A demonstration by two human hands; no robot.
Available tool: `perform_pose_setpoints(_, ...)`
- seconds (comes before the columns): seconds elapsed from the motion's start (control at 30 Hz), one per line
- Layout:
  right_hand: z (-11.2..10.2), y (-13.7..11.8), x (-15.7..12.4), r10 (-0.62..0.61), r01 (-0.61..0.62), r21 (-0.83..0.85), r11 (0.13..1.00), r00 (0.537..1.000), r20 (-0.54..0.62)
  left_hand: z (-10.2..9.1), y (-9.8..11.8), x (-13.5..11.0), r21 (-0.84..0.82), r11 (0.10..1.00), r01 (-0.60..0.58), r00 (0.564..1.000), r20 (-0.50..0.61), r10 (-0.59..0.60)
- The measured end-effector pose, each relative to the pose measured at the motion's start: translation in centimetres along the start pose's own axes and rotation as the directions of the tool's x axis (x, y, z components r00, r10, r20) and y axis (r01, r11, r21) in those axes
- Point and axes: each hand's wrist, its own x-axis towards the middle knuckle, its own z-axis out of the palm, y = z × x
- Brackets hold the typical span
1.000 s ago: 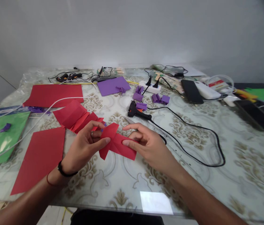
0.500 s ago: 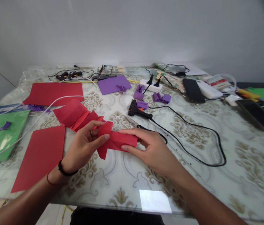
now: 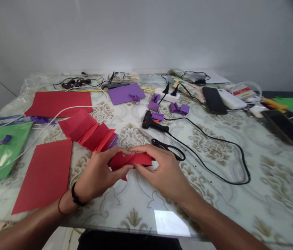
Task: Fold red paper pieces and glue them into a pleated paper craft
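Observation:
Between my two hands is a folded piece of red paper (image 3: 141, 159), held low over the table's near middle. My left hand (image 3: 103, 170) pinches its left part, the thumb in front and the fingers behind. On its right part my right hand (image 3: 160, 166) grips with thumb and fingers, close to the left fingertips. Just behind my left hand lies a row of folded red paper pieces (image 3: 86, 128), with a purple edge showing at its right end. Scissors (image 3: 168, 147) with black handles rest behind my right hand, and a black glue gun (image 3: 154, 123) lies beyond them.
Red sheets (image 3: 46, 173) lie at left beside a green packet (image 3: 6, 149). Purple folded pieces (image 3: 179, 108), a purple sheet (image 3: 125, 93) and a white power strip (image 3: 165, 94) are farther back. A black cord (image 3: 224, 139) loops across the right; phones (image 3: 214, 100) lie beyond.
My left hand has shifted right and slightly down, bringing its fingertips next to my right hand's. The red paper is now pinched together at its middle, and the scissors' handles show more.

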Motion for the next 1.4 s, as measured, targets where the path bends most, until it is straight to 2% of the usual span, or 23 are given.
perform_pose_setpoints(0.07,0.3,0.0,-0.1,0.043,-0.042,0.073,0.996,0.999,-0.015,0.1,0.1,-0.1,0.008,1.000,-0.012,1.000,-0.020,0.012)
perform_pose_setpoints(0.13,0.6,0.1,-0.1,0.140,-0.135,0.191,0.972,0.990,-0.012,0.2,0.2,-0.2,-0.029,1.000,-0.010,0.997,-0.076,0.007)
perform_pose_setpoints(0.23,0.9,0.3,0.0,0.269,-0.280,0.338,0.898,0.960,0.081,0.2,0.2,-0.2,-0.146,0.989,0.000,0.985,-0.173,-0.025)
perform_pose_setpoints(0.3,1.1,0.4,0.0,0.285,-0.320,0.376,0.870,0.947,0.147,0.2,0.3,-0.2,-0.225,0.974,-0.027,0.978,-0.208,-0.021)
perform_pose_setpoints(0.37,1.3,0.3,0.0,0.279,-0.313,0.368,0.876,0.950,0.143,0.2,0.4,-0.2,-0.222,0.973,-0.069,0.973,-0.230,0.017)
perform_pose_setpoints(0.5,1.4,-0.2,-0.1,0.295,-0.269,0.293,0.917,0.954,-0.050,0.4,0.6,-0.3,-0.020,0.997,-0.071,0.960,-0.272,0.062)
perform_pose_setpoints(0.6,1.5,-0.5,-0.1,0.267,-0.221,0.278,0.935,0.953,-0.142,0.8,0.6,-0.4,0.024,0.998,-0.058,0.966,-0.251,0.062)
perform_pose_setpoints(0.73,1.5,-0.4,0.0,0.183,-0.157,0.203,0.967,0.976,-0.114,1.3,0.5,-0.5,-0.110,0.992,-0.056,0.979,-0.201,0.033)
perform_pose_setpoints(0.87,1.3,-0.1,-0.1,0.229,-0.214,0.235,0.948,0.973,-0.036,1.3,0.5,-0.3,-0.224,0.974,-0.035,0.983,-0.181,-0.006)
perform_pose_setpoints(0.97,1.1,0.0,-0.2,0.246,-0.224,0.298,0.928,0.968,-0.038,1.1,0.2,-0.2,-0.305,0.952,-0.002,0.986,-0.160,-0.049)
perform_pose_setpoints(1.2,0.8,0.0,-0.1,0.245,-0.199,0.280,0.939,0.960,-0.139,0.6,0.0,-0.2,-0.281,0.959,-0.027,0.981,-0.191,-0.028)
perform_pose_setpoints(1.4,0.3,0.2,0.2,0.285,-0.222,0.433,0.874,0.955,-0.086,0.4,-0.3,-0.3,-0.316,0.947,-0.052,0.972,-0.234,-0.025)
